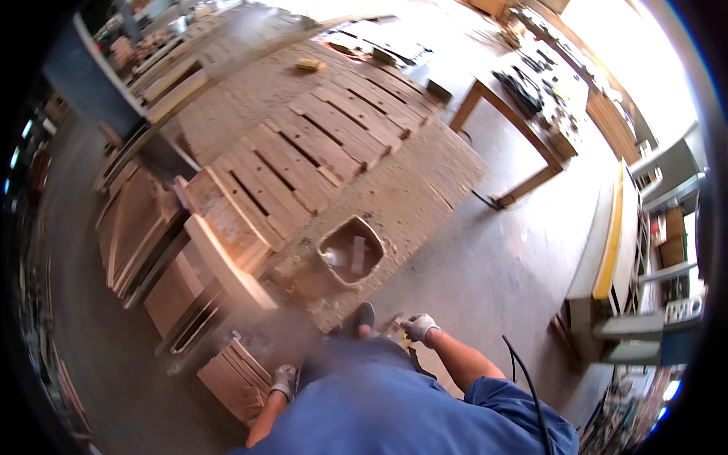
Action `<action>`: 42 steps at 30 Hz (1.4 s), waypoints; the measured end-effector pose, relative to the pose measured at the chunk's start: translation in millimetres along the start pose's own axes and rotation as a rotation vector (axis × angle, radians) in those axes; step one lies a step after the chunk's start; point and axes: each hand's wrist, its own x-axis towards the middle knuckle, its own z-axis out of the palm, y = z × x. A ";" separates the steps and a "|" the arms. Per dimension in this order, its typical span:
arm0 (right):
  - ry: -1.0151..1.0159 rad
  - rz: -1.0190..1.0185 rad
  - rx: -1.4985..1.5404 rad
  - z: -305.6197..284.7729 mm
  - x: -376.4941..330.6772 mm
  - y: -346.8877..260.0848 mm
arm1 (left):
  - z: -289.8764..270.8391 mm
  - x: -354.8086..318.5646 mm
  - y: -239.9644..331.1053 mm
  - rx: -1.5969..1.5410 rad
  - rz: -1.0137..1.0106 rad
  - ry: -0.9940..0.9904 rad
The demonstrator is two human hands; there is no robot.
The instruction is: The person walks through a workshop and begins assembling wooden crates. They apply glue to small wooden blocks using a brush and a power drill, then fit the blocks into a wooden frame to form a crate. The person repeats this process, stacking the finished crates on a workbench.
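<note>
My left hand [283, 381], in a light work glove, is low beside a stack of wooden boards [231, 371], its fingers curled in. Whatever it may hold is hidden. My right hand [419, 328], gloved too, is out to the right of my body, closed round a small pale piece that I cannot make out. Ahead of me, on the near edge of a worn workbench [436, 178], stands a tub [373, 241] with a pale flat strip [358, 254] in it. Slotted wooden boards [303, 144] lie in a row across the bench.
A yellow object [310, 65] rests on the bench's far part. Wooden panels [136, 227] and a pale beam [227, 262] stand at the left. At the right are a wood-framed table [531, 136] with tools and a black cable [523, 364] near my arm.
</note>
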 end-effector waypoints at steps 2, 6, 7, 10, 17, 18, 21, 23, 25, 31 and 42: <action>0.030 0.068 0.093 -1.3 4.7 35.2 | -13.8 20.3 23.2 0.063 0.010 -0.150; 0.096 0.160 0.234 5.4 -18.3 74.5 | -5.0 71.7 2.2 0.182 0.035 -0.156; 0.107 0.170 0.241 4.7 -28.8 74.9 | -3.0 80.9 6.0 0.208 0.053 -0.156; 0.151 0.189 0.289 -0.2 -48.9 74.9 | 7.2 93.8 15.7 0.252 0.146 -0.170; 0.286 0.238 0.344 -44.8 -4.1 127.0 | 30.0 77.7 75.1 0.513 0.130 -0.338; 0.313 0.236 0.316 -58.1 -4.2 114.4 | 34.6 74.7 77.5 0.518 0.119 -0.332; 0.330 0.195 0.209 -112.8 16.0 95.7 | 56.7 67.1 86.7 0.536 0.092 -0.327; 0.320 0.163 0.189 -154.1 26.9 77.1 | 77.5 63.2 98.0 0.544 0.067 -0.316; 0.313 0.135 0.260 -201.4 55.1 80.7 | 107.3 64.6 119.2 0.553 0.052 -0.305; 0.208 0.071 0.432 -344.9 103.2 87.4 | 198.4 48.1 211.9 0.565 0.002 -0.230; 0.202 0.083 0.479 -520.8 147.6 107.3 | 306.6 41.8 590.4 0.183 0.428 -0.026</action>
